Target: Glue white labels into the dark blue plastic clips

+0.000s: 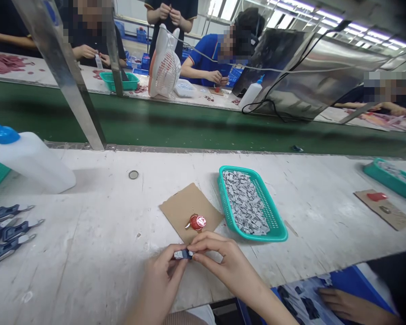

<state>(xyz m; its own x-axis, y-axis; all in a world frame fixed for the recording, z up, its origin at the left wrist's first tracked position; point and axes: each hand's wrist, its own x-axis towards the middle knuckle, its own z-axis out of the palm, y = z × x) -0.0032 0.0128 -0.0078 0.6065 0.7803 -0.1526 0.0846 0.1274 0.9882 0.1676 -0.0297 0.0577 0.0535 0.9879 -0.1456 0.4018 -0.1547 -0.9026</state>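
My left hand point(162, 275) pinches a small dark blue and grey piece point(183, 254) between thumb and index finger, low in the middle of the view. On the piece's right end, the fingertips of my right hand point(219, 257) close on something whitish, too small to name. Just beyond my fingers lies a brown cardboard square point(181, 205) carrying a small round red object point(197, 222) with a white mark. To its right, a green basket point(274, 216) is filled with many small grey and white pieces point(243, 201).
A white bottle with a blue cap point(34, 158) and dark buckled straps point(6, 232) are at left. A bottle cap point(133, 174) lies on the table. At lower right, another person's hand point(348, 302) rests over a blue bin. People work across the green belt point(189, 126).
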